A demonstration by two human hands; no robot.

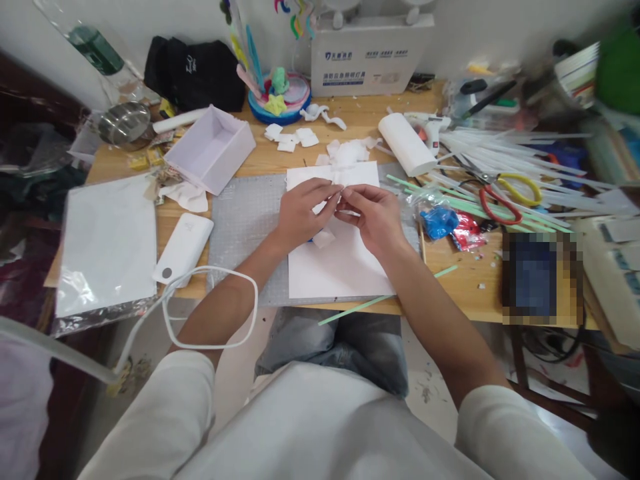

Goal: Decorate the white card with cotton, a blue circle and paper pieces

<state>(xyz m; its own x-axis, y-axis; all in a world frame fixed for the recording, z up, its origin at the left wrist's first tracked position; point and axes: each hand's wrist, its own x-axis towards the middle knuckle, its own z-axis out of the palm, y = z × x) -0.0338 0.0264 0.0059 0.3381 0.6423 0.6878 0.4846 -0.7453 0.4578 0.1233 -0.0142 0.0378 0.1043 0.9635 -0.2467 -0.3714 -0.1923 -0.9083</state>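
My left hand (306, 212) and my right hand (376, 217) meet above a white sheet of paper (340, 273). Fingertips of both are closed in a pinch around something tiny that I cannot make out. Under my left fingers lies a small whitish scrap (324, 238) with a bit of blue beside it. The sheet rests on a grey cutting mat (245, 233). Just beyond my fingertips are crumpled pieces of white tissue (349, 152).
A lilac open box (215, 150) and a white power bank (185, 247) stand left. Right are a white roll (407, 143), scissors (500, 190), many translucent sticks (505, 150) and blue clay (439, 222). A white cable (257, 300) loops over my left forearm.
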